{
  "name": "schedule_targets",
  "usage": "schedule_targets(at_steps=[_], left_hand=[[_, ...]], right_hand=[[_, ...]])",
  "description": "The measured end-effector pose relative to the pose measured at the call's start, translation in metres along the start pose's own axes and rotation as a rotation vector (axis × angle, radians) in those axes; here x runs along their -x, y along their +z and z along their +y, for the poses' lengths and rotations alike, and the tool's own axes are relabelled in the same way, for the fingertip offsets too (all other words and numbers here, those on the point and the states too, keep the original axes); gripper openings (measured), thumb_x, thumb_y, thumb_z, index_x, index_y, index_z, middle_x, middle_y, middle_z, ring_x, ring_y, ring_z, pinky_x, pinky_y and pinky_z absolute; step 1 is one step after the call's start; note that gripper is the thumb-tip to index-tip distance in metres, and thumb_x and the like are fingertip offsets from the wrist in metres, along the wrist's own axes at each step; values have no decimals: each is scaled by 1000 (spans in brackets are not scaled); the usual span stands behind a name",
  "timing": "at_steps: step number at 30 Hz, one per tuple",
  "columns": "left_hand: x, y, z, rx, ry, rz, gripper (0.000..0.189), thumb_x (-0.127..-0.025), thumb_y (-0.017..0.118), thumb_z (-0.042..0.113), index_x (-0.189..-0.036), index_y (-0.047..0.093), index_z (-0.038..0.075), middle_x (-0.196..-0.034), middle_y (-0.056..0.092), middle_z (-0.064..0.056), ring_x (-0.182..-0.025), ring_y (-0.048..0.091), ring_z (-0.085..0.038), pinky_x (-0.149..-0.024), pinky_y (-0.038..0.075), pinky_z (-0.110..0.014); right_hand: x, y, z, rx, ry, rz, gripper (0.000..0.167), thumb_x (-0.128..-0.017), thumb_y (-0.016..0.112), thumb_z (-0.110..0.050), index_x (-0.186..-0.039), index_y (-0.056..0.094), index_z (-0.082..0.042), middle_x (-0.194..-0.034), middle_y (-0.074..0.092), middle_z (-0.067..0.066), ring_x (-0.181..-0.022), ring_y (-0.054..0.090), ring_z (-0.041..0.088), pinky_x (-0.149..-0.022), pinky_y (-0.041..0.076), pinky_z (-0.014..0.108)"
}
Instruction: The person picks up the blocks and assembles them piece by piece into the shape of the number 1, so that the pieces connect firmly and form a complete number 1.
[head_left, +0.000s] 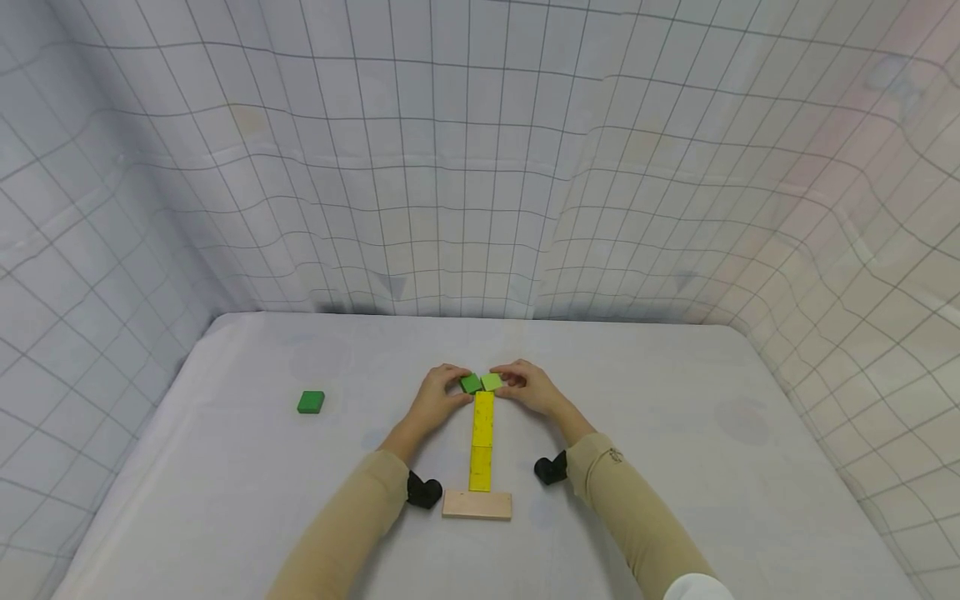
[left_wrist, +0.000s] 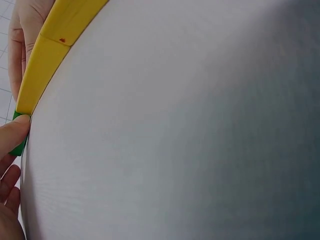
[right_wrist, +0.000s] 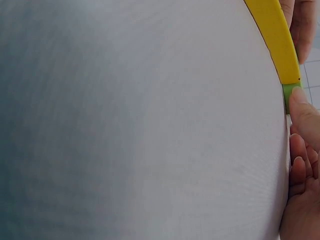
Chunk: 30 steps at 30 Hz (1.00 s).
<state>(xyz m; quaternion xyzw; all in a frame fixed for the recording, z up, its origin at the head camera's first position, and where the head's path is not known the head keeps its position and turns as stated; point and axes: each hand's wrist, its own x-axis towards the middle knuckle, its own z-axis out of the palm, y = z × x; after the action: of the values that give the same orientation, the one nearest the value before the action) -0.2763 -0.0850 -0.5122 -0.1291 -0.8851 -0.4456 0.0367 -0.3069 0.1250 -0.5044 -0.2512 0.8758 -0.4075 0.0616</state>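
Two yellow blocks lie end to end in a line, the far yellow block [head_left: 483, 419] and the near yellow block [head_left: 481, 468]. At the line's far end, my left hand [head_left: 436, 400] pinches a dark green block [head_left: 470, 383] between thumb and fingers. Opposite it, my right hand [head_left: 531, 389] pinches a light green block [head_left: 491, 382]. Both green blocks sit side by side, slightly turned. In the left wrist view the left thumb [left_wrist: 16, 132] presses the green block beside the yellow end; the right wrist view shows the right thumb [right_wrist: 303, 112] on the light green one.
A plain wooden block [head_left: 477, 505] lies crosswise at the near end of the yellow line. Another green block [head_left: 311, 402] lies alone on the left of the white table [head_left: 660, 392]. A gridded white curtain [head_left: 480, 167] hangs behind and at both sides.
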Motion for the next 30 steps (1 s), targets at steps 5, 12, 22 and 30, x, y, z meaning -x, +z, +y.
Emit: schedule_targets(at_steps=[5,12,22,30], left_hand=[[0,1,-1,-9,6,-14,36,-77,72,10,-112,63,4,-113,58,-12,-108,49,-28,-96,38,-42],[0,0,1,-26,18,-36,36,-79,71,11,-113,62,4,-112,58,-12,-108,48,-28,-97,37,-43],[1,-1,3,-37,34,-47,36,-80,70,10,-114,62,4,-113,57,-12,-109,47,-29,-96,36,-44],[1,0,3,-51,13,-61,36,-81,69,12,-116,61,4,-114,56,-12,-110,46,-29,-97,36,-43]], right_hand=[[0,0,0,5,-6,0,37,-83,67,-15,-118,61,-8,-97,56,7,-80,48,14,-72,43,25],[2,0,-1,-3,-5,4,36,-83,67,-15,-118,62,-8,-96,56,5,-80,48,14,-72,42,25],[2,-1,-2,1,-3,-5,36,-83,67,-16,-118,61,-9,-97,56,5,-81,48,14,-72,42,25],[2,-2,-4,-6,-15,-3,36,-83,67,-15,-118,61,-7,-96,56,8,-80,48,15,-71,42,25]])
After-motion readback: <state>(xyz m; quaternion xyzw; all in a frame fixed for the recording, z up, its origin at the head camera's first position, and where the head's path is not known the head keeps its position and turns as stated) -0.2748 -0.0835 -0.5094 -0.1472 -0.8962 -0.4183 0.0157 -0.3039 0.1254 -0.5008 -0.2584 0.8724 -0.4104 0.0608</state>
